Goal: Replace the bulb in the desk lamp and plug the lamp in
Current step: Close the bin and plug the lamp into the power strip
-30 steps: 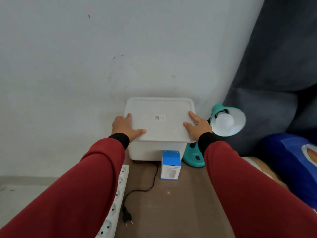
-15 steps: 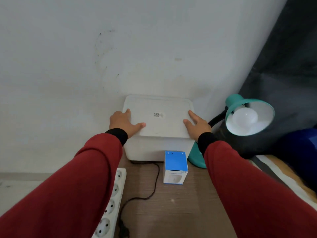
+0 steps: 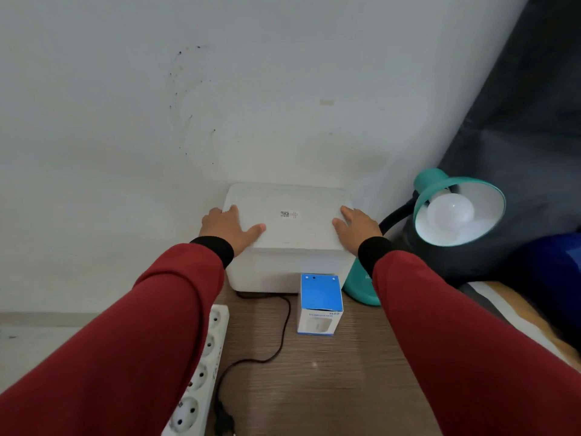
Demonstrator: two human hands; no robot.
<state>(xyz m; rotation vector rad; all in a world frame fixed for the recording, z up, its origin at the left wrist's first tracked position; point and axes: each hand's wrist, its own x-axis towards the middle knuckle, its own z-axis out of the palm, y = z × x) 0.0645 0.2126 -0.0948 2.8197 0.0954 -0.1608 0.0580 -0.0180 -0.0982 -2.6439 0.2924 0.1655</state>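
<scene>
Wood desk (image 3: 330,372), both hands' grip still flat, spread on white box lid (image 3: 286,215), lamp (image 3: 456,209) nearer.

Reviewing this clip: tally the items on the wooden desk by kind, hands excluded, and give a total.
Lidded white plastic storage box: 1
Blue-and-white cardboard carton: 1
Teal gooseneck desk lamp, white bulb fitted: 1
White multi-socket power strip: 1
Black cord with plug: 1
Total: 5

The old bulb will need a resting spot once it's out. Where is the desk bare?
Bare wood lies in front of the blue box, between the black cord and the right sleeve. The left edge is crowded by the power strip; the back by the white bin and lamp.
</scene>
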